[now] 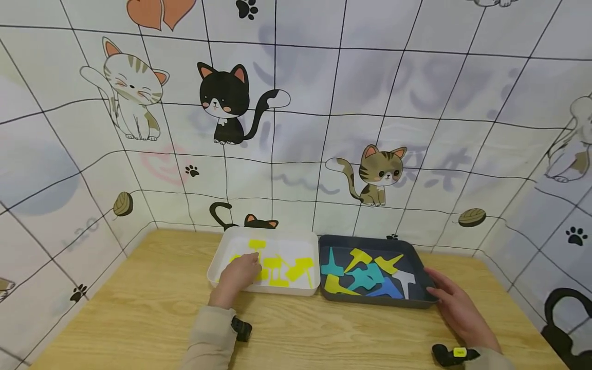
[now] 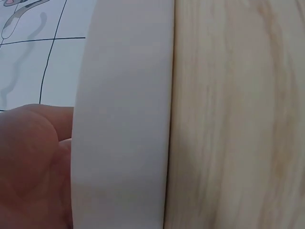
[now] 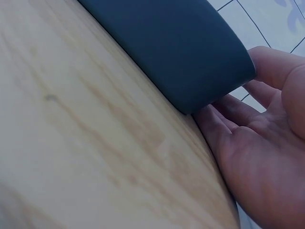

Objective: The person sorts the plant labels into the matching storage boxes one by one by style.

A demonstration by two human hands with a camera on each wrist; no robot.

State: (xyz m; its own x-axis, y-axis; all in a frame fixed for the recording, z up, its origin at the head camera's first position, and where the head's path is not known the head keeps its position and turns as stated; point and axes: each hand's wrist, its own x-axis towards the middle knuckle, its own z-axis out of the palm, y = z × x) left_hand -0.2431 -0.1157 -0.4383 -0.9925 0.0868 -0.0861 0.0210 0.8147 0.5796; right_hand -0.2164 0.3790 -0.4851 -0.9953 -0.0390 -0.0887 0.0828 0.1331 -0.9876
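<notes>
A white tray (image 1: 296, 292) holds several flat, T-shaped yellow pieces (image 1: 273, 263). My left hand (image 1: 241, 271) reaches over its front left rim, fingertips down among the yellow pieces; what lies under those fingertips is hidden. In the left wrist view, the white tray's wall (image 2: 124, 114) covers the fingers. Beside it stands a dark grey tray (image 1: 370, 300) with flat yellow, teal, blue and pale grey pieces (image 1: 365, 277). My right hand (image 1: 460, 308) grips that tray's right edge. In the right wrist view, thumb and fingers of the right hand (image 3: 267, 129) sit around the dark tray's corner (image 3: 209, 67).
Both trays stand side by side on a light wooden table (image 1: 287, 334), close to the back wall (image 1: 300, 154) with its cat-print covering. A black loop-shaped thing (image 1: 566, 313) shows at the far right edge.
</notes>
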